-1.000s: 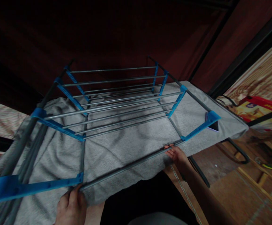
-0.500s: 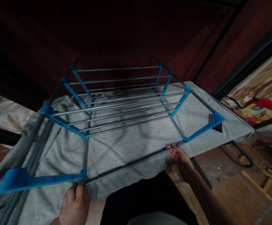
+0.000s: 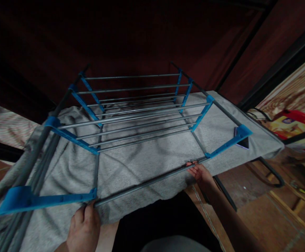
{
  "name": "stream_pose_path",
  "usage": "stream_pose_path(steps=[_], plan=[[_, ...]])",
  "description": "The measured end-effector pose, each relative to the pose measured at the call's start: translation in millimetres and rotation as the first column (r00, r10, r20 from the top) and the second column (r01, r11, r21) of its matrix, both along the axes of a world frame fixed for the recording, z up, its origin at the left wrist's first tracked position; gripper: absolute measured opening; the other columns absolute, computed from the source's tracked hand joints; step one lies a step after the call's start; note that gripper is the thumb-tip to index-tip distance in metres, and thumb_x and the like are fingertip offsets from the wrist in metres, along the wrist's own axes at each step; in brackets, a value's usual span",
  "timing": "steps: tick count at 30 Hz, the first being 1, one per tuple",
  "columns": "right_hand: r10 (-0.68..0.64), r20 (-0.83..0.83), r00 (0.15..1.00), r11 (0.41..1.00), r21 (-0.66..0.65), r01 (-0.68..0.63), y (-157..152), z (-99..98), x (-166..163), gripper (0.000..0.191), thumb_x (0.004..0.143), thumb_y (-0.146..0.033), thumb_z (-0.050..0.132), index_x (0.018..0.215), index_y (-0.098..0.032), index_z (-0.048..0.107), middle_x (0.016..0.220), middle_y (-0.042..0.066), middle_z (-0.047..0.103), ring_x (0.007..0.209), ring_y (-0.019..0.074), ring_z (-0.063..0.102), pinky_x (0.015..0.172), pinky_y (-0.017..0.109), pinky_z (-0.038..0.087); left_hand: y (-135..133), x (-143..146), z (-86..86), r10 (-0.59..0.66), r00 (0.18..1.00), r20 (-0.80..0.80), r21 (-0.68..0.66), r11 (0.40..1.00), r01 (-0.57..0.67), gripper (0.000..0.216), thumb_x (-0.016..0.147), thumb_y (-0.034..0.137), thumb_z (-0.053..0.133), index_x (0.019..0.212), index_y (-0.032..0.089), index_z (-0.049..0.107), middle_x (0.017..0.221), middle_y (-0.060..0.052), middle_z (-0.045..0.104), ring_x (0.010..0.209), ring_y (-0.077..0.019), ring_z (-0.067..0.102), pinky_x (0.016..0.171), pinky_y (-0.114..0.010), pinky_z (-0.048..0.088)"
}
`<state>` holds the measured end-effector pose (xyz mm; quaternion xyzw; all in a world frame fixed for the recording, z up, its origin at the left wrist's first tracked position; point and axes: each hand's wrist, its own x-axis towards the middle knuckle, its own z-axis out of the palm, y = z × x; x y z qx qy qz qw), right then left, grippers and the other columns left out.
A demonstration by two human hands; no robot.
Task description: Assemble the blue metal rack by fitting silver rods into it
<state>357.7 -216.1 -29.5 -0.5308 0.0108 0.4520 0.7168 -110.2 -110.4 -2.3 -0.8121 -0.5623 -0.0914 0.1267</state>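
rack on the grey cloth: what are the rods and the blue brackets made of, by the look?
Rods: likely metal tube, grey and smooth, with a thin highlight along each. Blue brackets: probably moulded plastic, flat saturated colour, matte, small holes. Grey cloth: soft towel-like fabric, fuzzy and creased. Both hands grip the front rod.

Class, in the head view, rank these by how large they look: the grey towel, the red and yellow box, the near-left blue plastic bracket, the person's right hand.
1. Grey towel.
2. Near-left blue plastic bracket, though nearness to the camera enlarges it.
3. Red and yellow box, partly hidden, so unsure against the bracket.
4. Right hand.
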Motion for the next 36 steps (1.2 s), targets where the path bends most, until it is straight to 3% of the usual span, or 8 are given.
stream_pose_path(steps=[21,29,36], plan=[[-0.004,-0.028,1.0,1.0,0.024,0.005,0.7,3.3,-0.2,0.019,0.071,-0.026,0.077,0.086,-0.023,0.065,0.091,0.006,0.079,0.088,0.0207,0.075,0.082,0.032,0.062,0.9,-3.8,-2.8,0.007,1.0,0.019,-0.039,0.999,-0.006,0.032,0.099,0.026,0.038,0.121,0.013,0.058,0.097,-0.01,0.058,0.088,-0.024,0.056,0.077,-0.034,0.047],[0.001,-0.01,1.0,0.999,0.041,-0.001,-0.2,2.7,-1.0,0.015,0.076,-0.027,0.074,0.087,-0.023,0.066,0.092,0.006,0.079,0.088,0.0193,0.075,0.083,0.031,0.062,0.7,-0.4,-3.0,-0.002,1.0,-0.011,0.034,0.999,0.003,0.033,0.1,0.026,0.038,0.121,0.012,0.059,0.094,-0.01,0.057,0.085,-0.0248,0.055,0.077,-0.035,0.048],[0.006,-0.004,1.0,0.999,0.036,-0.005,-0.3,4.2,-1.5,0.016,0.075,-0.027,0.075,0.086,-0.023,0.065,0.092,0.005,0.079,0.088,0.0192,0.075,0.083,0.032,0.062,1.3,-3.7,-4.0,-0.019,0.999,0.039,0.011,1.0,0.019,0.033,0.099,0.027,0.037,0.12,0.013,0.059,0.093,-0.01,0.057,0.085,-0.0248,0.056,0.078,-0.037,0.048]])
